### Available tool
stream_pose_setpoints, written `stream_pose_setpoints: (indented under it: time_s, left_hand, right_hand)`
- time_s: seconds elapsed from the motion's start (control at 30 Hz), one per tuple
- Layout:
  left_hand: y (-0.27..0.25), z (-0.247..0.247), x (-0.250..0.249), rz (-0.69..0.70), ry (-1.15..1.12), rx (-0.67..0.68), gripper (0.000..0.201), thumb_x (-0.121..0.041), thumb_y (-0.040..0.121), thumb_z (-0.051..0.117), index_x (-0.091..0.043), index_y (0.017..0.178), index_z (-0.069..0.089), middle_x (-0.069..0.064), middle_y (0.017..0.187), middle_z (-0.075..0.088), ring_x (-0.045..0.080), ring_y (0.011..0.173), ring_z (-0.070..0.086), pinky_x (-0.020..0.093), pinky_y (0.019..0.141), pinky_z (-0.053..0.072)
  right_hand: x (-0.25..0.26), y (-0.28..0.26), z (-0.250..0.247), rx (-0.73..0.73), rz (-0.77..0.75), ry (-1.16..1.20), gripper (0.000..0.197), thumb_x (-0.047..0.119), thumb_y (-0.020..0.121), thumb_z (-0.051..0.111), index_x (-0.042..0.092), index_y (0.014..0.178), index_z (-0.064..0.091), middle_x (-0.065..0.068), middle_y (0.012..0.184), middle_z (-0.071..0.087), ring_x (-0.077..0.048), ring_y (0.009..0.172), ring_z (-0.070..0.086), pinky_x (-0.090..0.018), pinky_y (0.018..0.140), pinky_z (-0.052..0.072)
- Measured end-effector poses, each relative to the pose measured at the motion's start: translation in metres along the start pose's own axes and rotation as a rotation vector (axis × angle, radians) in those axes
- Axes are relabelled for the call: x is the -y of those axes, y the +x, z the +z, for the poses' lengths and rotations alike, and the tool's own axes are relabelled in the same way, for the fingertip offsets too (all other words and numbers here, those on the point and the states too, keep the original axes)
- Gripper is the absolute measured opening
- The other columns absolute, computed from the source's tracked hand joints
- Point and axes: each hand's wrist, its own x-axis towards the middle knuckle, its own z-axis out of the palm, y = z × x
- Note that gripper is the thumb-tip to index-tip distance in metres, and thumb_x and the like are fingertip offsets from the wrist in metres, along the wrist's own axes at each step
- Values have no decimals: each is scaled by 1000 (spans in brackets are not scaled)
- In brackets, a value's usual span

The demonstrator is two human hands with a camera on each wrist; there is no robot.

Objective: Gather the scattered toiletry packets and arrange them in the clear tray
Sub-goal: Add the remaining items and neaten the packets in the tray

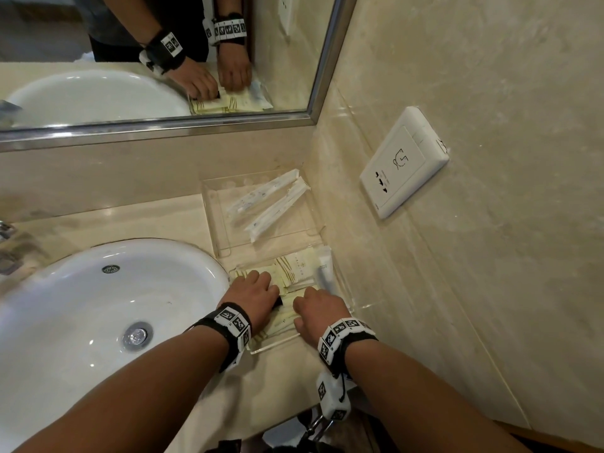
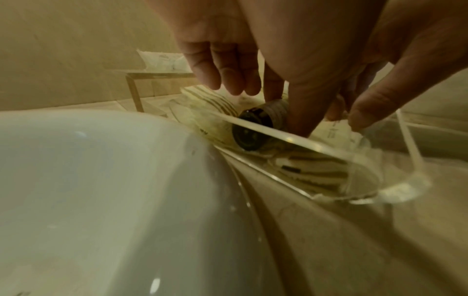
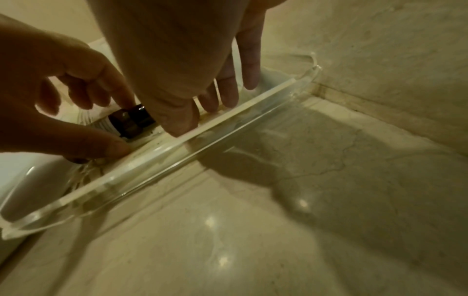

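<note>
Both hands are inside the near clear tray (image 1: 277, 346), which lies between the sink and the wall. Cream striped packets (image 1: 294, 269) lie overlapping in it, with a white tube (image 1: 325, 266) at its right side. My left hand (image 1: 258, 289) pinches a small dark-capped bottle (image 1: 279, 302) between thumb and fingers; the right wrist view shows the bottle (image 3: 131, 120) lying low on the packets. My right hand (image 1: 318, 308) rests straight fingers on the packets, its thumb against the cap. From the left wrist, the bottle (image 2: 249, 128) shows behind the tray rim (image 2: 303, 140).
A second clear tray (image 1: 215, 217) behind holds long white packets (image 1: 271, 204). The white sink (image 1: 98, 305) borders the trays on the left, and the wall with a socket plate (image 1: 403, 163) is on the right. A mirror (image 1: 163, 60) hangs above. Bare counter lies in front.
</note>
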Motion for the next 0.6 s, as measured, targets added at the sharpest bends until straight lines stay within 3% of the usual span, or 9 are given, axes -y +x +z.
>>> stream_pose_setpoints:
  time_s: [0.1, 0.23, 0.33, 0.47, 0.6]
  left_hand:
    - [5, 8, 0, 10, 23, -68, 29, -33, 64, 79, -18, 83, 63, 4, 89, 56, 27, 84, 52, 39, 63, 43]
    - [9, 11, -3, -13, -10, -96, 24, -31, 69, 76, -18, 85, 63, 4, 93, 56, 26, 88, 53, 37, 63, 46]
    - [12, 12, -4, -28, -21, -57, 22, -31, 80, 67, -18, 96, 62, 4, 102, 54, 28, 97, 51, 37, 67, 44]
    - [14, 14, -4, -69, -23, -1, 22, -32, 75, 72, -18, 89, 64, 4, 95, 56, 27, 91, 52, 37, 59, 47]
    - [15, 14, -6, -66, -26, -12, 22, -32, 82, 64, -16, 98, 62, 5, 104, 54, 29, 99, 51, 38, 66, 45]
  right_hand:
    - [-2, 0, 0, 19, -4, 26, 24, 31, 93, 57, 18, 113, 60, -7, 112, 56, -27, 105, 53, -38, 77, 49]
    - [-1, 1, 0, 29, -2, 67, 20, 27, 94, 56, 16, 109, 64, -8, 111, 56, -28, 103, 54, -38, 82, 49]
    - [0, 0, 0, 25, 10, 60, 24, 30, 94, 51, 14, 102, 67, -8, 103, 60, -28, 96, 58, -38, 77, 50]
    - [-4, -3, 1, 54, 27, 17, 38, 35, 93, 42, 9, 89, 68, -9, 90, 62, -27, 80, 59, -33, 64, 43]
    - [-7, -6, 4, 0, 57, 52, 34, 36, 93, 43, 12, 95, 67, -6, 94, 62, -28, 84, 61, -35, 66, 45]
